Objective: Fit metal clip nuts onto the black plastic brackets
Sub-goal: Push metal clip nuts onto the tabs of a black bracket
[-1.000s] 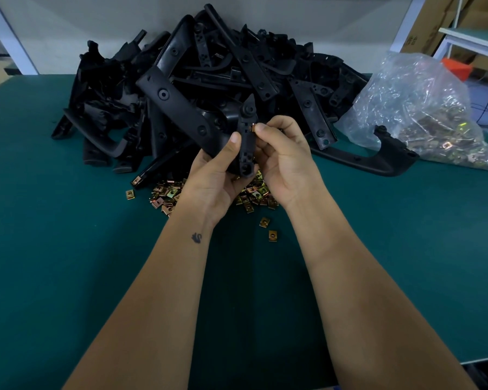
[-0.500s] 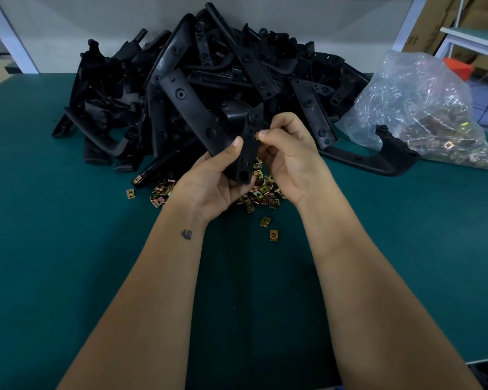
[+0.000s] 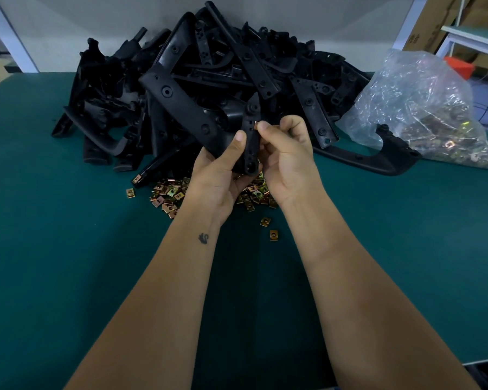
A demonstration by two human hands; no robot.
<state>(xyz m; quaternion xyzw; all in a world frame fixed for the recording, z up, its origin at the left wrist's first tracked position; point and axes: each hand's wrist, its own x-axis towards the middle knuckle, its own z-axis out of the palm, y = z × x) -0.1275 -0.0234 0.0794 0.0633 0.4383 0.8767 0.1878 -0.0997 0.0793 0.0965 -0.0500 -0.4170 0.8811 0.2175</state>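
Both hands busy — left hand grips bracket; right hand pinches clip nut.

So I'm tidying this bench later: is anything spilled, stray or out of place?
Mostly orderly. A few brass-coloured metal clip nuts lie apart from the loose heap of clip nuts on the green table mat, and one black plastic bracket lies away from the big bracket pile, beside the clear plastic bag.
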